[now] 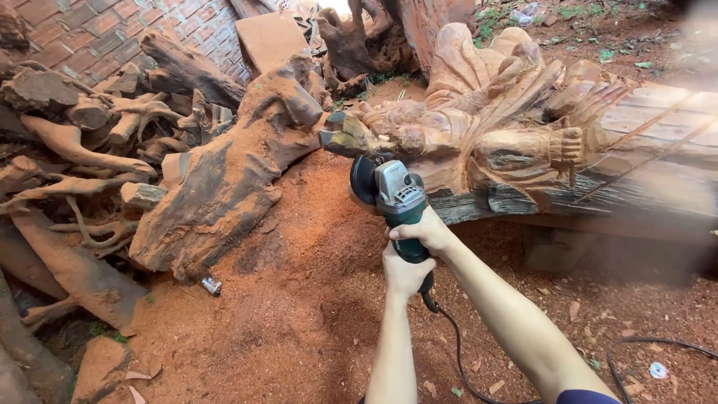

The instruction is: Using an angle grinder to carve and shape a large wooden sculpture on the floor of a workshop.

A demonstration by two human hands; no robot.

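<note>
Hands point(413, 254) on grinder point(396, 198) — at carving point(516, 112)

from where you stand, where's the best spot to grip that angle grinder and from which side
Grip the angle grinder by its slim green rear body, from behind the disc end, as the left hand and right hand do. The barrel points back toward the person; the disc faces the wood carving.

Teal-and-grey angle grinder point(396, 198), reddish-brown wood carving point(508, 127), orange-red sawdust point(299, 284), black cord point(456, 352)
</note>
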